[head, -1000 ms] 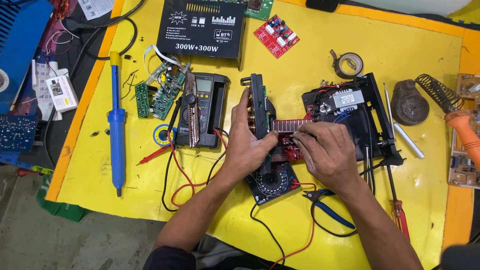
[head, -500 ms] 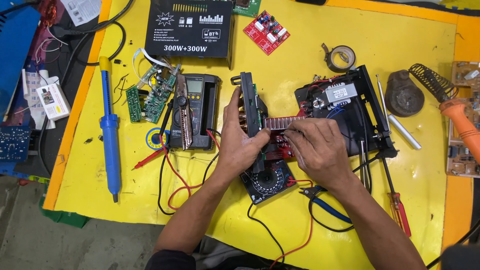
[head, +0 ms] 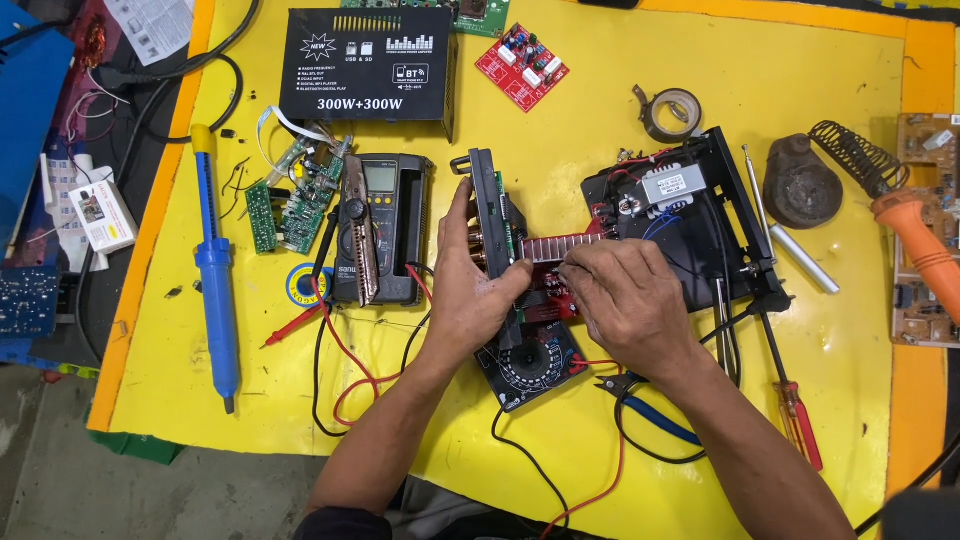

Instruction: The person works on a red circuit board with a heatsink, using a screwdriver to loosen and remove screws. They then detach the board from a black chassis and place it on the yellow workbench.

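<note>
- Both of your hands meet on the black front panel, which stands on edge near the middle of the yellow desk.
- Your left hand is curled loosely round the panel's left face, thumb up along it and fingers wrapped at its lower part, so it has hold of the panel.
- Your right hand lies just right of the panel, palm down, fingertips pinched together on the red circuit board that sticks out from the panel's right face; whether anything small sits between those fingertips cannot be told.
- Right of the panel, past the red board, sits the open black chassis with a transformer inside.
- Left of the panel, close by, lies the multimeter; its red and black leads trail below your left wrist.
- Further left of the panel lie the green circuit boards and the blue desoldering pump.
- Below the panel, under your hands, a round black dial plate rests on the desk, with blue-handled pliers beside it.
- Far right of the panel is an orange soldering iron in its coil stand.
- Above the panel lies a black amplifier case.
- Grey floor shows beyond the desk's lower left edge.
</note>
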